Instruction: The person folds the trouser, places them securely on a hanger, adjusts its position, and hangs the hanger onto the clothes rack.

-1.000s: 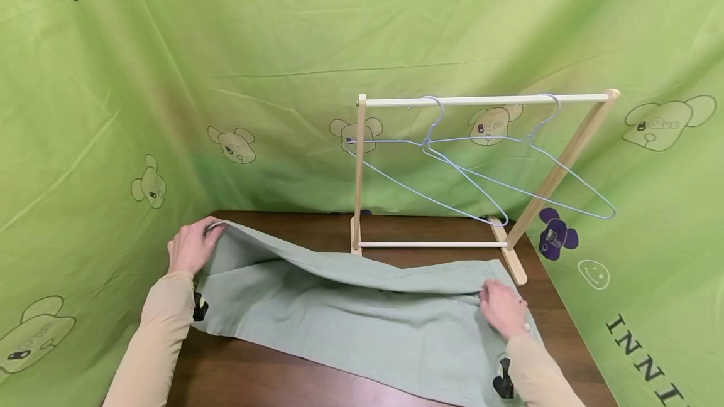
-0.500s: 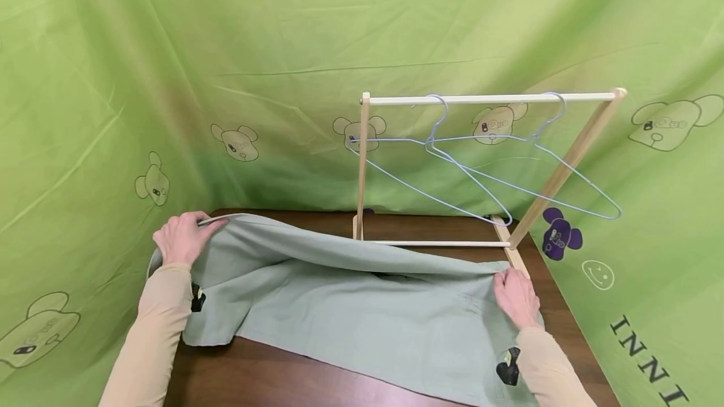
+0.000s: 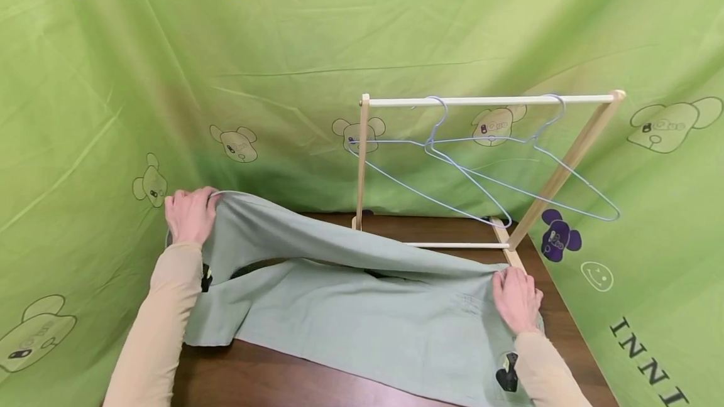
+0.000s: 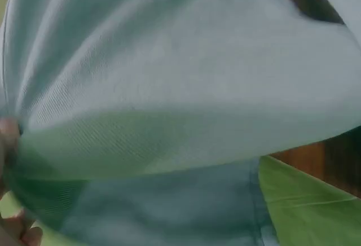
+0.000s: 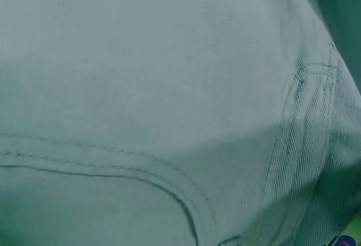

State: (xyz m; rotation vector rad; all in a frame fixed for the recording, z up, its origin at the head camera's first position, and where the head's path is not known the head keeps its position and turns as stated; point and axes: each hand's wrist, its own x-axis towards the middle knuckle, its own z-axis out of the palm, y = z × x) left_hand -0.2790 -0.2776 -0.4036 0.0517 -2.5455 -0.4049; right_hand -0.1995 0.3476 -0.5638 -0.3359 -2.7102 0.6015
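Observation:
Pale green trousers [image 3: 362, 325] lie crosswise on the brown table, one leg partly lifted off the other. At the far left, my left hand [image 3: 191, 215] grips the raised leg end, its fingers bent over the edge. In the left wrist view the cloth [image 4: 186, 71] hangs wide, with fingertips [image 4: 8, 136] at the left edge. My right hand [image 3: 516, 300] pinches the upper edge at the right end; its fingertips are partly hidden. Close up in the right wrist view, the trousers [image 5: 141, 88] show curved double stitching and a stitched seam.
Behind the trousers, at the right, stands a wooden rack [image 3: 486, 101] with two lilac wire hangers [image 3: 441, 162] on its bar. A rack foot [image 3: 515, 259] reaches near my right hand. Green printed curtain [image 3: 283, 36] encloses the back and sides. Brown table [image 3: 271, 369] shows in front.
My left hand has risen, lifting the leg end higher; a gap has opened between the two legs. My right hand shifted slightly right and away from me, then stayed about there.

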